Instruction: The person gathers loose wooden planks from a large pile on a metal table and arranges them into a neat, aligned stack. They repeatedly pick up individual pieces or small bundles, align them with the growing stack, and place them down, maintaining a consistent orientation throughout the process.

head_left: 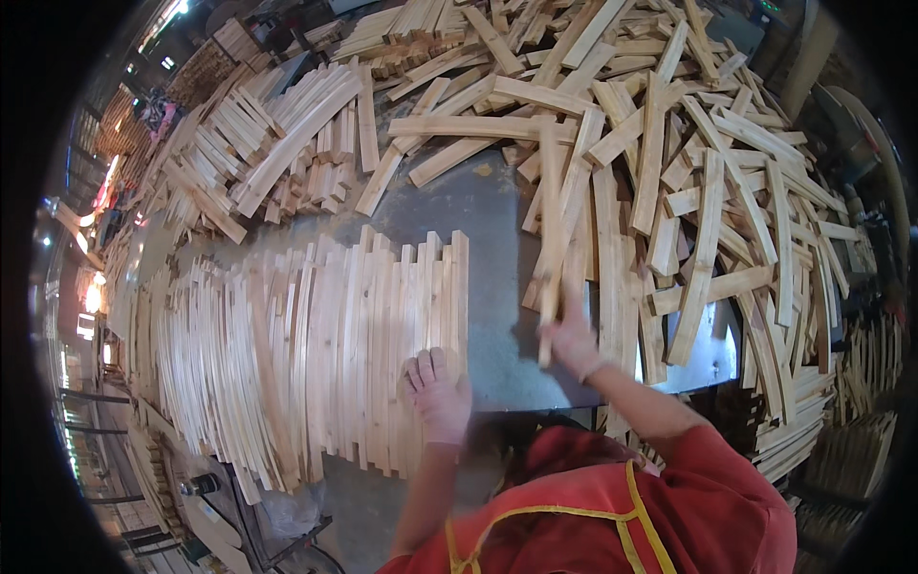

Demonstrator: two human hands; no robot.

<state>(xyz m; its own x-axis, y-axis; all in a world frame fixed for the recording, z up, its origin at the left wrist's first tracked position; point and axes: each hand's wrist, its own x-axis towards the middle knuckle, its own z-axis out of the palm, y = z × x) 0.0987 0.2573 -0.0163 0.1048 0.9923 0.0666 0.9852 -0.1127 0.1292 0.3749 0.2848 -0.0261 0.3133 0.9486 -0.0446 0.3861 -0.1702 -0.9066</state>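
Note:
My right hand point(572, 346) is closed round the near end of a wooden strip point(550, 206). This strip points away from me and is slightly blurred. Its far end overlaps the loose pile of wooden strips point(706, 253) on the right. On the left, a long row of wooden strips point(325, 354) lies side by side, packed close together. My left hand point(438, 394) rests flat near the row's right end, fingers stretched over the strips and holding nothing.
Grey metal shows on the table point(492, 316) between the row and the pile. Stacked strips point(316, 124) stand at the far left. Below the row's near edge lies a clear plastic bag point(289, 512). More stacked wood point(865, 373) is beyond the table's right side.

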